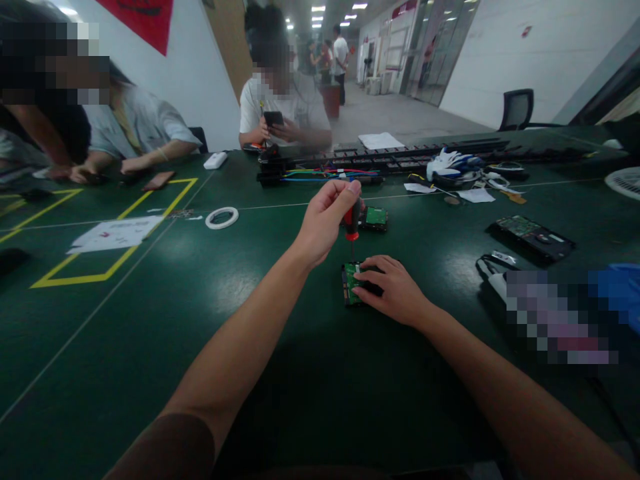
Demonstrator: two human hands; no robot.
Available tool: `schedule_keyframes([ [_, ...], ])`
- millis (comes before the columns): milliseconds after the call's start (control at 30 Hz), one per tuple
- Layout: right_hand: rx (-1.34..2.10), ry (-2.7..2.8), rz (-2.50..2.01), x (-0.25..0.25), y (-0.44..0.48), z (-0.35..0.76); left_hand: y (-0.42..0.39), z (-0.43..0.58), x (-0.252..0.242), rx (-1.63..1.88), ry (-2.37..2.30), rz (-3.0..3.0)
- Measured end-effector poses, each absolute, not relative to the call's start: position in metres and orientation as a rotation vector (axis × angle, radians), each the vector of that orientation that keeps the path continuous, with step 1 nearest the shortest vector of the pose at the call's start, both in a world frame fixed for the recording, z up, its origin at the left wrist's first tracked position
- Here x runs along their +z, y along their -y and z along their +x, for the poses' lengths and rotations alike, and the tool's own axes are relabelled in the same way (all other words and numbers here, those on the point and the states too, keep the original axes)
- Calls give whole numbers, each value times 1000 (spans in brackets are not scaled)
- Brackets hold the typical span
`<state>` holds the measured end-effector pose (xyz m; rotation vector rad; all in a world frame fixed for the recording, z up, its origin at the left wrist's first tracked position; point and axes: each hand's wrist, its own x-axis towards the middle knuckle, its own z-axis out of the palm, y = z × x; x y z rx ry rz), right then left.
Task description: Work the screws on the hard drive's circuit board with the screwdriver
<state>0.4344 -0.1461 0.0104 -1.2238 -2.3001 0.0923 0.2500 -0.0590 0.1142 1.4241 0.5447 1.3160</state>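
Observation:
A screwdriver (352, 223) with a red and black handle stands upright, its shaft pointing down at the upper edge of a hard drive (349, 283). The fingers of my left hand (327, 217) are closed round the top of its handle. The drive lies on the green table (175, 347) with its green circuit board facing up. My right hand (393, 288) rests on the drive's right part, fingers spread and covering much of it. Whether the screwdriver's tip touches a screw is too small to tell.
Behind the screwdriver lies another drive (375, 218); a larger one (533, 238) is at the right. A tape roll (221, 218) and papers (117, 233) are at the left. Wires, long black strips and gloves (453, 167) line the back. People sit across the table.

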Motion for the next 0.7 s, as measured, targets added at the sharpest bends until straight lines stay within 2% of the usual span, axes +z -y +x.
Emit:
schedule_keyframes([
  [267,94,2305,-1219,11,147,435,60,246,118,1339,-591,1542],
  [700,83,2317,-1235,9,147,436,58,244,121,1355,-539,1393],
])
